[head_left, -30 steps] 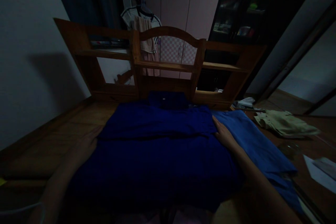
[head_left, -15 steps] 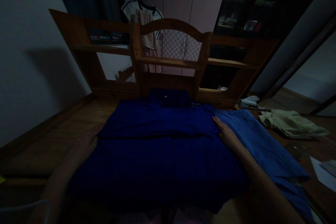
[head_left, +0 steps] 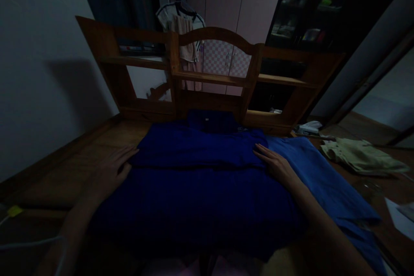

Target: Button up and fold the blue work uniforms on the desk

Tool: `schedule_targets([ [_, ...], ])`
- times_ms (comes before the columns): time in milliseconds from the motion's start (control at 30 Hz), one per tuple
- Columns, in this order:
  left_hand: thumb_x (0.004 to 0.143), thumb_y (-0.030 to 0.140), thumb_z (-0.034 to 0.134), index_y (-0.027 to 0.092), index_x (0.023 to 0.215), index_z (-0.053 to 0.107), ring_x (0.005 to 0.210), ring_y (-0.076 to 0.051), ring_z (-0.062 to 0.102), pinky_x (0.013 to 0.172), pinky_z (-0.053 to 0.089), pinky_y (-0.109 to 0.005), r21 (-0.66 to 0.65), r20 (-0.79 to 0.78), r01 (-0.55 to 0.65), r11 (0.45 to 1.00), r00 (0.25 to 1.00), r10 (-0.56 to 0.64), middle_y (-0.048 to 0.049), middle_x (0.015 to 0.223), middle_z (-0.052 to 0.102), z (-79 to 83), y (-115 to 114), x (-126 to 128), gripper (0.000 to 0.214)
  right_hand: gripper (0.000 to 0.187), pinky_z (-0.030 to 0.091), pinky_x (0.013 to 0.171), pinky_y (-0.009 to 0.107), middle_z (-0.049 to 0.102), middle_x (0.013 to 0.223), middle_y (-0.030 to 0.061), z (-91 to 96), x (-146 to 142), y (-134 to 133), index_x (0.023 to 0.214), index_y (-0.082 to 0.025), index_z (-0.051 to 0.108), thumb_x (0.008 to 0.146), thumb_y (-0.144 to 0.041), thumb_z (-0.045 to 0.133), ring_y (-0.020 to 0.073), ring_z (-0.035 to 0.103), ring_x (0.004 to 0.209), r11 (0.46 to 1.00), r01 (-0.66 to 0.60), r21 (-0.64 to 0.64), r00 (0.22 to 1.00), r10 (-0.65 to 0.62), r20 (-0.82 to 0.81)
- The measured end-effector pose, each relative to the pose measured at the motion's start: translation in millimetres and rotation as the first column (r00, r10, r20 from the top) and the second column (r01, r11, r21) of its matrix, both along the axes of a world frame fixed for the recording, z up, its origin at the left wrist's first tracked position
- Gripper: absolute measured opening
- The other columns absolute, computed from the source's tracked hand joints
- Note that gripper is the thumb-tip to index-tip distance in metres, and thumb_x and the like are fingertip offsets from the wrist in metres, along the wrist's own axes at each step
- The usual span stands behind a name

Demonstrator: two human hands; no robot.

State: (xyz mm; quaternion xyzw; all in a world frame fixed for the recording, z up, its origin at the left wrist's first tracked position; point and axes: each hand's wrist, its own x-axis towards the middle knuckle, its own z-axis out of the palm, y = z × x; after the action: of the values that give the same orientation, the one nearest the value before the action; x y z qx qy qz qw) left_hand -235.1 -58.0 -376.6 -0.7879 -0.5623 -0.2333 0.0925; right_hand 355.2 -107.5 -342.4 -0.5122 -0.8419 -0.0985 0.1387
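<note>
A dark blue shirt (head_left: 200,194) lies spread over the wooden desk, its collar (head_left: 211,120) toward the shelf at the back and a crease running across its middle. My left hand (head_left: 118,166) is at the shirt's left edge, fingers stretched out and the tips at the cloth. On the right side of the shirt my right hand (head_left: 274,164) rests flat with its fingers extended. Neither hand grips the fabric. A lighter blue cloth (head_left: 317,177) lies to the right, partly under my right forearm.
Behind the shirt stands a wooden shelf unit (head_left: 211,79). Folded beige-green clothing (head_left: 362,155) and a sheet of paper (head_left: 399,217) lie at the right. A white cable (head_left: 32,243) crosses the lower left, near a yellow piece (head_left: 14,211). Clothes (head_left: 186,30) hang on a rack behind.
Both hands have moved inward over the shirt: my left hand to the right and slightly up, my right hand a little to the left. The view has shifted slightly.
</note>
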Motion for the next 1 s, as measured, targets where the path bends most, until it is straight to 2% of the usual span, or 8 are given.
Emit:
schedule_targets([
  [133, 0.092, 0.031, 0.029, 0.020, 0.131, 0.047, 0.130, -0.021, 0.037, 0.113, 0.024, -0.041, 0.009, 0.050, 0.013, 1.000, 0.999, -0.014, -0.0010, 0.141, 0.043, 19.0, -20, 27, 0.045, 0.081, 0.033, 0.110, 0.043, 0.026, 0.151, 0.0005, 2.5, 5, -7, 0.140, -0.029, 0.037, 0.067, 0.006, 0.035, 0.0192, 0.030, 0.136, 0.997, 0.024, -0.067, 1.000, -0.025, -0.018],
  [233, 0.093, 0.034, 0.029, 0.026, 0.143, 0.029, 0.133, -0.021, 0.034, 0.111, 0.027, -0.042, 0.031, 0.110, -0.009, 0.999, 0.994, 0.005, -0.0010, 0.148, 0.033, 36.3, -44, 69, 0.051, 0.077, 0.030, 0.111, 0.048, 0.034, 0.147, 0.0017, 22.1, -8, -21, 0.137, -0.028, 0.043, 0.068, 0.005, 0.036, 0.0210, 0.030, 0.136, 0.998, -0.003, -0.063, 1.000, 0.002, -0.021],
  [367, 0.093, 0.039, 0.034, 0.030, 0.145, 0.021, 0.138, -0.026, 0.025, 0.112, 0.022, -0.052, 0.048, 0.065, 0.089, 0.995, 0.994, -0.092, -0.0039, 0.151, 0.025, 47.8, -70, 143, 0.055, 0.068, 0.022, 0.115, 0.045, 0.044, 0.141, 0.0001, 57.4, -61, -33, 0.131, -0.028, 0.050, 0.073, 0.004, 0.035, 0.0176, 0.032, 0.135, 0.995, -0.093, 0.023, 0.993, 0.094, -0.078],
  [433, 0.093, 0.040, 0.036, 0.030, 0.144, 0.024, 0.139, -0.027, 0.023, 0.111, 0.022, -0.054, 0.033, 0.059, 0.135, 0.990, 0.989, -0.137, -0.0059, 0.151, 0.025, 42.7, -76, 174, 0.054, 0.064, 0.027, 0.114, 0.042, 0.042, 0.142, 0.0014, 66.3, -93, -31, 0.135, -0.026, 0.046, 0.078, 0.001, 0.035, 0.0170, 0.035, 0.133, 0.993, -0.110, 0.038, 0.985, 0.114, -0.128],
  [500, 0.093, 0.036, 0.036, 0.027, 0.140, 0.033, 0.139, -0.027, 0.024, 0.111, 0.023, -0.055, 0.028, 0.078, 0.165, 0.986, 0.983, -0.166, -0.0081, 0.150, 0.029, 31.4, -78, 194, 0.048, 0.061, 0.031, 0.111, 0.041, 0.038, 0.145, 0.0034, 65.5, -118, -25, 0.139, -0.026, 0.040, 0.082, -0.003, 0.037, 0.0181, 0.035, 0.133, 0.992, -0.125, 0.000, 0.981, 0.123, -0.147],
  [600, 0.092, 0.028, 0.036, 0.021, 0.125, 0.047, 0.137, -0.027, 0.029, 0.110, 0.027, -0.055, 0.011, 0.112, 0.186, 0.983, 0.976, -0.186, -0.0109, 0.145, 0.036, 11.6, -81, 206, 0.036, 0.057, 0.033, 0.109, 0.040, 0.037, 0.146, 0.0058, 51.8, -131, -16, 0.139, -0.023, 0.039, 0.083, -0.009, 0.039, 0.0188, 0.035, 0.133, 0.984, -0.130, -0.125, 0.985, 0.113, -0.134],
  [733, 0.089, 0.022, 0.036, 0.018, 0.109, 0.053, 0.136, -0.026, 0.030, 0.112, 0.026, -0.053, -0.010, 0.118, 0.177, 0.984, 0.978, -0.175, -0.0130, 0.140, 0.043, -1.4, -85, 205, 0.026, 0.043, 0.035, 0.107, 0.036, 0.047, 0.137, 0.0073, 32.7, -117, -18, 0.127, -0.018, 0.051, 0.086, -0.013, 0.039, 0.0176, 0.045, 0.125, 0.965, -0.094, -0.245, 0.989, 0.063, -0.131],
  [1000, 0.088, 0.023, 0.038, 0.019, 0.133, 0.034, 0.131, -0.026, 0.039, 0.111, 0.030, -0.052, 0.029, 0.180, 0.161, 0.987, 0.970, -0.163, -0.0131, 0.135, 0.047, -1.4, -86, 206, 0.046, 0.040, 0.037, 0.102, 0.038, 0.056, 0.127, 0.0074, 18.5, -99, -33, 0.125, -0.020, 0.050, 0.086, -0.017, 0.042, 0.0195, 0.051, 0.117, 0.977, -0.012, -0.214, 0.988, -0.021, -0.152],
])
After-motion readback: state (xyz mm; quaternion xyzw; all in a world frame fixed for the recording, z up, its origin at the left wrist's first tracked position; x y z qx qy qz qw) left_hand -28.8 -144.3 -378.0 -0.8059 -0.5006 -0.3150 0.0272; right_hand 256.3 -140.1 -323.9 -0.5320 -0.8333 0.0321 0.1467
